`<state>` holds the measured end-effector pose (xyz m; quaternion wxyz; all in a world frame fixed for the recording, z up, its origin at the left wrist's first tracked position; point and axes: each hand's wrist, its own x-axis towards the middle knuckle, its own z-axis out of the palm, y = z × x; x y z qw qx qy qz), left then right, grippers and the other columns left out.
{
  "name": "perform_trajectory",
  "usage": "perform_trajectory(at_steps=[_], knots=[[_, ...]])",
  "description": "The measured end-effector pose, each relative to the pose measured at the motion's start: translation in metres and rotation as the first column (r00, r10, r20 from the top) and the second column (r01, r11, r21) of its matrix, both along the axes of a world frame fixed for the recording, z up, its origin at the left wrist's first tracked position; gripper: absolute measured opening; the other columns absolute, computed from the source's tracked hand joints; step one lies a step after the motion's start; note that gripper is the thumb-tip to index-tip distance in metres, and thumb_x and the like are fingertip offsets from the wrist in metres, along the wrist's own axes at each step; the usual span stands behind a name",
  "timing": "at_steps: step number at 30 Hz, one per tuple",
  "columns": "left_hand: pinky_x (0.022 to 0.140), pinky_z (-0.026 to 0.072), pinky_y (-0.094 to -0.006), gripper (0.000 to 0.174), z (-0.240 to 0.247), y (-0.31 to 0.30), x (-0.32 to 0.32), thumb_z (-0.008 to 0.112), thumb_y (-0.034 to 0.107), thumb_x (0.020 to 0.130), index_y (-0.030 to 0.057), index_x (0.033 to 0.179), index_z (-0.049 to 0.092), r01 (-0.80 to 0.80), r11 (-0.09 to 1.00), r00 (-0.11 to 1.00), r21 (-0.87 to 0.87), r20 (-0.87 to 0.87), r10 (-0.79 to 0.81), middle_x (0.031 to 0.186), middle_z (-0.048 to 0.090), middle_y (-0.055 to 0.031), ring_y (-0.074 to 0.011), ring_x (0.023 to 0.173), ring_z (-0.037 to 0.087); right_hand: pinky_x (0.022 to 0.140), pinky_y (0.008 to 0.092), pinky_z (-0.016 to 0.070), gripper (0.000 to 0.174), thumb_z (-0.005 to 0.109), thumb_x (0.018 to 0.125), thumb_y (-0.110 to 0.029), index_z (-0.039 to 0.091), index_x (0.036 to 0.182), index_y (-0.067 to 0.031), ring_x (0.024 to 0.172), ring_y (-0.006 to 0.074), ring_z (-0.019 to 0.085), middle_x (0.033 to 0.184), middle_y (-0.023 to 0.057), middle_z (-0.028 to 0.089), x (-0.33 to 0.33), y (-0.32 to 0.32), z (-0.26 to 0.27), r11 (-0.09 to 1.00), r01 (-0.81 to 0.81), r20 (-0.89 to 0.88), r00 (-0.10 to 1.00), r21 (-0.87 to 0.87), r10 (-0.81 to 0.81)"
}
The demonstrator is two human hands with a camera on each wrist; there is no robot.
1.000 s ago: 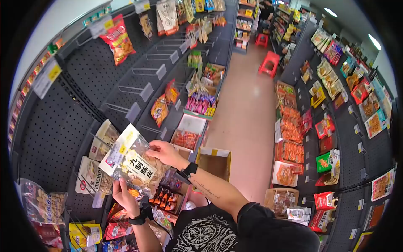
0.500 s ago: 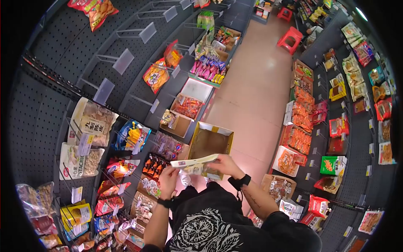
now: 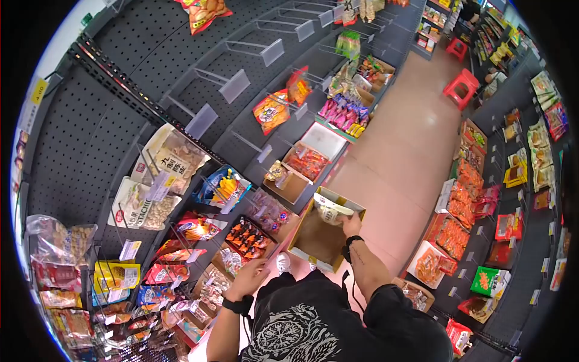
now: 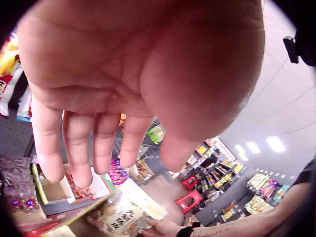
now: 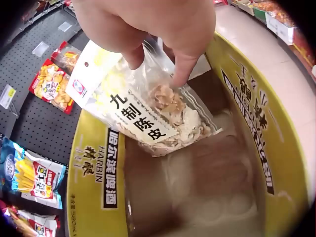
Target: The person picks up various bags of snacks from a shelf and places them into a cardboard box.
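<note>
In the right wrist view my right hand (image 5: pixel 148 24) pinches a clear bag of dried tangerine peel (image 5: pixel 140 108) with a white header and black Chinese lettering. The bag hangs tilted within the opening of a yellow cardboard box (image 5: pixel 98 173), whose brown bottom shows below it. From the head view, the bag (image 3: pixel 330 213) is near the far end of the box, with my right hand (image 3: pixel 351 224) at its right side. My left hand (image 3: pixel 250 277) holds nothing. It is beside the snack cartons, and the left wrist view shows its palm and extended fingers (image 4: pixel 76 148).
A pegboard shelf (image 3: pixel 78 139) on the left carries hooks and hanging snacks, including a similar peel bag (image 3: pixel 175 160) above a pistachio bag (image 3: pixel 142 208). Cartons of wrapped snacks (image 3: pixel 247 238) line its base. Across the aisle floor (image 3: pixel 386 157) stand more shelves and a red stool (image 3: pixel 461 88).
The peel bag has gone from near the left shelf, held in both hands, down to the box. My left hand has let go of it; only my right hand holds it now.
</note>
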<state>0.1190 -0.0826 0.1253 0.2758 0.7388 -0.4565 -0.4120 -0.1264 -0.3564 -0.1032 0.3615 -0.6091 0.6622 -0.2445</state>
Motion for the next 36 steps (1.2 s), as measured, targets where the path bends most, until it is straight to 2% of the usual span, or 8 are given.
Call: perform_trajectory(at_steps=[9, 15, 20, 23, 26, 30, 35, 36], knots=[[0.080, 0.0501, -0.0313, 0.038, -0.007, 0.063, 0.037, 0.061, 0.021, 0.087, 0.0039, 0.120, 0.056, -0.277, 0.949, 0.961, 0.149, 0.045, 0.273, 0.106, 0.064, -0.0127, -0.0221, 0.094, 0.063, 0.085, 0.0377, 0.0478, 0.035, 0.063, 0.078, -0.011, 0.058, 0.111, 0.0004, 0.097, 0.0326, 0.061, 0.104, 0.0204, 0.062, -0.006, 0.013, 0.042, 0.990, -0.097, -0.028, 0.995, -0.106, 0.095], [0.075, 0.0510, -0.0294, 0.032, 0.061, 0.017, 0.085, 0.062, 0.017, 0.086, 0.0013, 0.113, 0.058, -0.451, 0.853, 0.890, -0.263, -0.055, 0.453, 0.100, 0.066, -0.0121, -0.0178, 0.085, 0.064, 0.078, 0.0290, 0.0495, 0.028, 0.065, 0.077, -0.005, 0.061, 0.104, -0.0009, 0.087, 0.0179, 0.062, 0.096, 0.0128, 0.064, 0.084, 0.046, 0.100, 0.872, -0.423, 0.059, 0.891, -0.248, 0.449], [0.085, 0.0464, -0.0310, 0.041, 0.078, -0.015, 0.143, 0.057, 0.011, 0.089, -0.0012, 0.126, 0.043, -0.602, 0.622, 0.788, -0.500, -0.249, 0.562, 0.120, 0.054, -0.0138, -0.0201, 0.108, 0.054, 0.085, 0.0272, 0.0479, 0.028, 0.065, 0.083, -0.006, 0.058, 0.109, 0.0011, 0.096, 0.0160, 0.061, 0.101, 0.0085, 0.063, 0.190, 0.067, 0.168, 0.800, -0.582, 0.650, 0.553, -0.146, 0.522], [0.093, 0.0429, -0.0400, 0.061, 0.059, -0.039, 0.182, 0.059, 0.016, 0.087, 0.0008, 0.137, 0.028, -0.663, 0.447, 0.697, -0.600, -0.276, 0.662, 0.137, 0.036, -0.0179, -0.0299, 0.123, 0.043, 0.090, 0.0293, 0.0456, 0.042, 0.064, 0.082, -0.001, 0.049, 0.121, 0.0006, 0.103, 0.0179, 0.058, 0.112, 0.0105, 0.059, 0.260, 0.066, 0.224, 0.692, -0.668, 0.615, 0.431, -0.275, 0.660], [0.102, 0.0342, -0.0391, 0.072, 0.048, -0.066, 0.201, 0.064, 0.022, 0.083, -0.0010, 0.139, 0.025, -0.588, 0.378, 0.664, -0.715, -0.160, 0.730, 0.137, 0.037, -0.0215, -0.0344, 0.126, 0.039, 0.092, 0.0327, 0.0439, 0.057, 0.069, 0.080, -0.015, 0.043, 0.129, 0.0002, 0.110, 0.0234, 0.054, 0.111, 0.0113, 0.060, 0.339, 0.046, 0.278, 0.630, -0.650, 0.348, 0.525, -0.425, 0.777], [0.104, 0.0306, -0.0368, 0.071, 0.056, -0.079, 0.210, 0.062, 0.023, 0.083, -0.0050, 0.138, 0.026, -0.562, 0.392, 0.630, -0.729, -0.070, 0.774, 0.138, 0.036, -0.0257, -0.0357, 0.128, 0.037, 0.093, 0.0306, 0.0443, 0.053, 0.061, 0.085, -0.005, 0.037, 0.132, -0.0010, 0.106, 0.0235, 0.055, 0.113, 0.0135, 0.056, 0.432, 0.006, 0.249, 0.716, -0.380, 0.588, 0.409, -0.585, 0.698], [0.089, 0.0438, -0.0340, 0.051, 0.070, -0.074, 0.215, 0.063, 0.021, 0.084, -0.0043, 0.124, 0.046, -0.569, 0.412, 0.695, -0.712, -0.147, 0.704, 0.115, 0.053, -0.0213, -0.0316, 0.104, 0.056, 0.083, 0.0248, 0.0455, 0.043, 0.065, 0.085, -0.013, 0.045, 0.120, 0.0020, 0.100, 0.0156, 0.056, 0.111, 0.0122, 0.057, 0.411, -0.001, 0.255, 0.723, -0.620, 0.751, 0.309, -0.305, 0.583], [0.080, 0.0461, -0.0335, 0.043, 0.071, -0.065, 0.214, 0.063, 0.020, 0.084, -0.0034, 0.117, 0.050, -0.547, 0.498, 0.718, -0.673, -0.070, 0.693, 0.106, 0.056, -0.0177, -0.0282, 0.092, 0.059, 0.079, 0.0226, 0.0457, 0.033, 0.064, 0.084, -0.006, 0.049, 0.113, 0.0014, 0.091, 0.0112, 0.057, 0.099, 0.0065, 0.060, 0.392, 0.018, 0.270, 0.784, -0.523, 0.900, 0.068, -0.335, 0.430]])
